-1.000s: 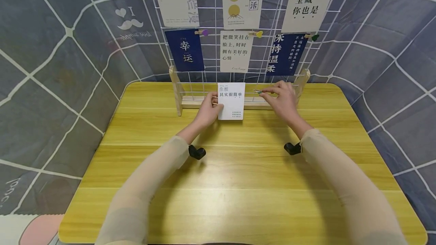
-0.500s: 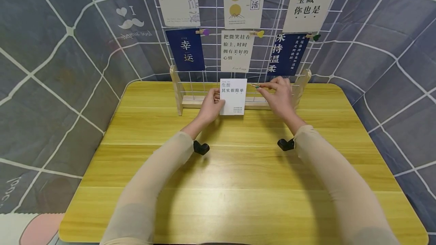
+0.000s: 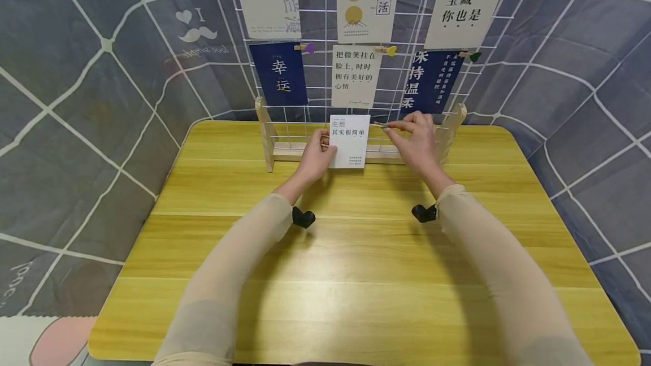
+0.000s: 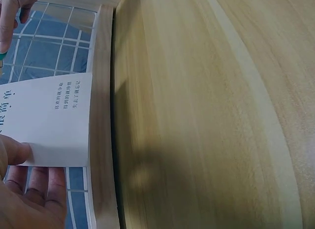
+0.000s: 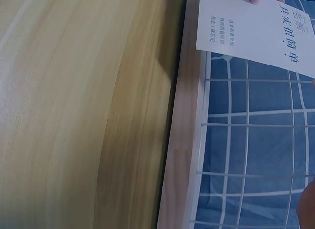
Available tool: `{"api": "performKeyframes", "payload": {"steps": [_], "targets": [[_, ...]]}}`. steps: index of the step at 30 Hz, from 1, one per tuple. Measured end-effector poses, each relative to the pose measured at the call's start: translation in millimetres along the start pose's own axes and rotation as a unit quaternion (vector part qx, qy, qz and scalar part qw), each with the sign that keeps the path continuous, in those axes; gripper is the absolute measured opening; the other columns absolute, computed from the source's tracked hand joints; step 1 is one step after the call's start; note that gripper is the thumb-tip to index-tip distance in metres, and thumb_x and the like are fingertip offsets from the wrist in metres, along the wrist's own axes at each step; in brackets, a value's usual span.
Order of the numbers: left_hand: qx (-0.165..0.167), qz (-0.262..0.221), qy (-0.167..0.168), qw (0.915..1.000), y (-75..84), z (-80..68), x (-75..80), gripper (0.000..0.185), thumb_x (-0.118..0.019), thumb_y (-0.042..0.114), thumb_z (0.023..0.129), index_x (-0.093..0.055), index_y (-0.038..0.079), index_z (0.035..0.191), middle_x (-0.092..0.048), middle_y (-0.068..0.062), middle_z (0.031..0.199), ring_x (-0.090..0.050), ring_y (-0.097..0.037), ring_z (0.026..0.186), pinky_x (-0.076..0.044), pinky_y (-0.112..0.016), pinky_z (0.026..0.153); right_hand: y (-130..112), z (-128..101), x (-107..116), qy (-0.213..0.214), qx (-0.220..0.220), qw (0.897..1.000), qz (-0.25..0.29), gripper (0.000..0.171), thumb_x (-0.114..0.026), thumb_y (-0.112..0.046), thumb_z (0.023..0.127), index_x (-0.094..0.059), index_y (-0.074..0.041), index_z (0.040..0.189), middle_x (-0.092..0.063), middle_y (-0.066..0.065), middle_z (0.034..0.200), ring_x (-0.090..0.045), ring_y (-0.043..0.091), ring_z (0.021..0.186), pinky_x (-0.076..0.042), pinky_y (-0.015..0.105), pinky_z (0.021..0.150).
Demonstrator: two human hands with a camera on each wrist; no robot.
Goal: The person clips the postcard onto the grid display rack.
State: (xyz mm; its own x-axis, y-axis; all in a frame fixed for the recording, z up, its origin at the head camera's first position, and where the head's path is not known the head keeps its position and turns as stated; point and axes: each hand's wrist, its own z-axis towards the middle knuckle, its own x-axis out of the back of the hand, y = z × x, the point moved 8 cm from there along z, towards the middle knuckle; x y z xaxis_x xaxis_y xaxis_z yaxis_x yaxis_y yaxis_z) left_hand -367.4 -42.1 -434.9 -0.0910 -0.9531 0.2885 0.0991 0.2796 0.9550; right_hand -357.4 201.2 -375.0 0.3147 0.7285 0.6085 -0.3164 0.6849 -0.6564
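Note:
My left hand [image 3: 315,158] pinches a white card [image 3: 350,146] by its left edge, thumb in front and fingers behind. The card, printed with Chinese characters, stands upright before the lower part of a white wire grid rack [image 3: 316,130]. Between thumb and fingertips, my right hand [image 3: 418,141] holds a small wooden clothespin [image 3: 379,125] with a green part, just right of the card's upper corner. In the left wrist view the clothespin is cut off at the edge. Only a bit of the right hand [image 5: 308,207] shows in the right wrist view.
Several cards hang on the grid above, among them a blue card [image 3: 278,74] and a white card [image 3: 356,75], with heart clips such as a yellow one [image 3: 390,51]. Wooden feet [image 3: 264,134] hold the rack at the back of the wooden table [image 3: 366,275].
The left hand has raised the white card slightly and brought it nearer the grid. The right hand has moved a little up and left with the clothespin, closer to the card's upper corner.

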Motion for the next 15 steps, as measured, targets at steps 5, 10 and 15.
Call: {"api": "performKeyframes", "payload": {"steps": [5,10,15], "targets": [[0.000,0.000,0.001,1.0000,0.8,2.9,-2.1,0.039,-0.053,0.000,0.101,-0.045,0.000,0.139,-0.061,-0.016,0.110,-0.059,-0.024,0.094,-0.051,-0.033,0.079,-0.5,2.3,-1.3,0.014,0.006,1.000,-0.004,0.023,-0.077,-0.024,0.095,-0.081,-0.006,0.108,-0.043,0.003,0.094,-0.037,0.027,0.102,-0.025,0.043,0.092],[0.003,0.011,0.005,0.9999,-0.2,6.1,-3.2,0.038,-0.052,0.001,0.101,-0.045,0.002,0.139,-0.060,-0.015,0.111,-0.058,-0.024,0.096,-0.051,-0.033,0.081,-0.4,4.5,-1.9,0.027,-0.002,1.000,-0.004,0.023,-0.076,-0.025,0.095,-0.081,-0.007,0.109,-0.043,0.003,0.094,-0.037,0.026,0.103,-0.025,0.042,0.091],[0.005,0.022,0.011,0.9997,-0.9,8.7,-2.9,0.037,-0.052,0.003,0.102,-0.045,0.003,0.139,-0.059,-0.014,0.113,-0.058,-0.025,0.099,-0.049,-0.034,0.083,-1.2,7.1,-1.9,0.034,-0.015,0.999,0.008,0.027,-0.075,-0.029,0.096,-0.081,-0.008,0.110,-0.045,0.002,0.096,-0.037,0.025,0.104,-0.024,0.041,0.092]]}}
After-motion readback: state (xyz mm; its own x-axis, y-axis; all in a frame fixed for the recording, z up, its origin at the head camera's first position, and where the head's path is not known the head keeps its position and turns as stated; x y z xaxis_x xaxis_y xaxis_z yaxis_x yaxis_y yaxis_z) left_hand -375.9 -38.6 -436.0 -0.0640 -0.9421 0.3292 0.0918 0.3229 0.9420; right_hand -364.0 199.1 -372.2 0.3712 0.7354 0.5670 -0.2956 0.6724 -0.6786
